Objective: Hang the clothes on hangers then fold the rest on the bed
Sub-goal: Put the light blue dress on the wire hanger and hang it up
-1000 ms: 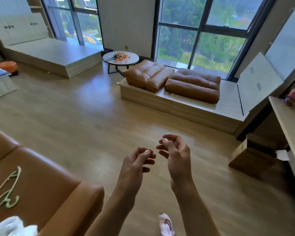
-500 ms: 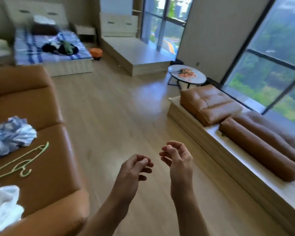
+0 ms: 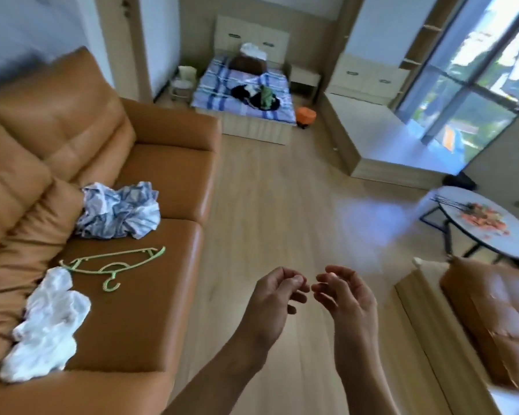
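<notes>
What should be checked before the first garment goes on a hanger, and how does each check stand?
1. Left hand free: ok, holds nothing.
2. Right hand free: ok, holds nothing.
3. Hanger available: ok, lies bare on the sofa.
4. Clothes nearby: ok, striped garment and white garment crumpled beside it.
5. Enough hangers for both: cannot tell.

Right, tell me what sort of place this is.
Most likely a studio flat, with living and sleeping in one room: a tan leather sofa close by, a bed with a blue-striped sheet at the far wall, a round white side table and tall dark-framed windows.
</notes>
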